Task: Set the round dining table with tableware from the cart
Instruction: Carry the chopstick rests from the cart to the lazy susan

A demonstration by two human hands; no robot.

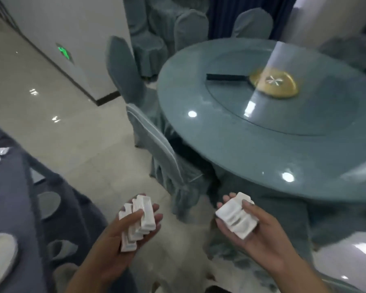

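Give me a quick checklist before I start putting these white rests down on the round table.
1. Left hand holds its stack of white ceramic chopstick rests: ok, thumb curled over them.
2. Right hand grip on the second white ceramic stack: ok.
3. Rim of the round blue-grey glass-topped table free for placing: ok.
4. Blue-grey covered chair blocks the near edge: not ok, approach beside it.
5. Number of rests enough for all seats: cannot tell.

Small white glazed ceramic rests look smooth and glossy. The round grey-blue glass-topped table shines; grey-blue cloth chair covers appear matt; pale polished floor tiles gleam.
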